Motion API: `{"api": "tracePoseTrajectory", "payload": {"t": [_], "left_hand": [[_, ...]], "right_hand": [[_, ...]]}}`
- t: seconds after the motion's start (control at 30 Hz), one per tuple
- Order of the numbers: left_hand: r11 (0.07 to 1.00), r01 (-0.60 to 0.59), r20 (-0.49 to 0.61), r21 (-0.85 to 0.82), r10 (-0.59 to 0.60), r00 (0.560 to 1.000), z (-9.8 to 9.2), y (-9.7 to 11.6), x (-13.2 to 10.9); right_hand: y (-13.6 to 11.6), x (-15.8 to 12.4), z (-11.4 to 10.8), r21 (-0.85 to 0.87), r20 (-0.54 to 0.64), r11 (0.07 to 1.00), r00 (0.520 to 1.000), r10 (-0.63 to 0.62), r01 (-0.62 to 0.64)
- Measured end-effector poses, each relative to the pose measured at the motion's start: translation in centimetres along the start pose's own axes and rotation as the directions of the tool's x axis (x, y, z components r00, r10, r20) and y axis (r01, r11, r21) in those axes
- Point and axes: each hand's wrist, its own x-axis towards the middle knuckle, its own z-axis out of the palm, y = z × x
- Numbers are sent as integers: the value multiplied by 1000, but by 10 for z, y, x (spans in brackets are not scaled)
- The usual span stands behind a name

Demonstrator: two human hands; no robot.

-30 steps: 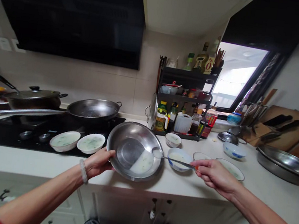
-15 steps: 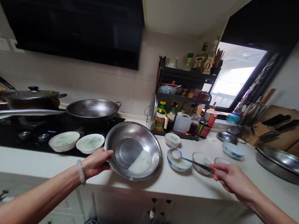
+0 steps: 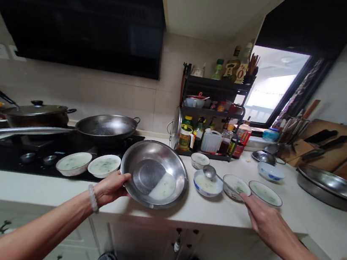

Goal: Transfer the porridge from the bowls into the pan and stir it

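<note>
While the left hand (image 3: 111,188) tilts the steel basin (image 3: 154,173) by its near rim, the work of sharing out the pale soup looks close to its end.

Left hand: the fingers are clenched on the rim of the steel basin, thumb over the edge; a bead bracelet sits on the wrist.

Right hand: the right hand (image 3: 262,218) rests at the counter (image 3: 213,214) edge with fingers loose and stretched out, grasping nothing; the fingertips are just beside the nearer of two shallow bowls.

Steel basin: it stands on the counter between the hob and the small bowls, raised on the person's side, so the small rest of white soup gathers at the lower right of its bottom.

Spoon: the metal spoon (image 3: 210,172) lies on the blue-patterned bowl (image 3: 207,184), its cup turned to the far rim, touched by no hand.

Done, as I judge: two white bowls (image 3: 73,163) by the hob, the blue-patterned bowl, two shallow bowls (image 3: 236,187) right of it and a small bowl (image 3: 200,161) behind all hold soup with green bits.

Left, as I judge: only the little pool in the basin; a blue bowl (image 3: 271,172) farther right shows contents I cannot tell.

Around: a wok (image 3: 106,126) and a lidded pan (image 3: 36,113) stand on the hob, a rack of bottles (image 3: 210,126) behind.
</note>
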Motion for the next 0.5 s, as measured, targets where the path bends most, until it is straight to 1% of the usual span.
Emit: {"api": "tracePoseTrajectory", "payload": {"t": [0.07, 0.1, 0.17, 0.2, 0.23, 0.27, 0.33, 0.4, 0.5], "left_hand": [[1000, 4, 1, 5, -4, 1000, 1, 1, -1], [1000, 5, -4, 9, -5, 1000, 1, 1, -2], [1000, 5, -11, 17, -5, 1000, 2, 2, -3], [1000, 5, -15, 18, -5, 1000, 3, 3, -4], [1000, 6, -20, 20, -5, 1000, 3, 4, -5], [1000, 7, -24, 20, -6, 1000, 4, 4, -5], [1000, 8, -27, 20, -8, 1000, 4, 4, -6], [1000, 7, -21, 18, -6, 1000, 4, 4, -6], [1000, 7, -11, 17, -7, 1000, 4, 4, -7]], "right_hand": [[-6, 7, -5, 107, 27, 983, 989, 146, -148], [-11, 12, -9, 161, 66, 956, 969, 237, -244], [-24, 23, -17, 246, 178, 871, 903, 390, -425], [-32, 28, -19, 284, 229, 828, 873, 430, -483], [-40, 33, -21, 321, 270, 795, 855, 444, -514], [-47, 37, -20, 355, 298, 776, 850, 434, -521], [-61, 44, -14, 404, 325, 774, 868, 376, -487], [-72, 48, -3, 420, 329, 803, 895, 299, -423], [-83, 53, 15, 419, 289, 858, 940, 183, -296]]}}
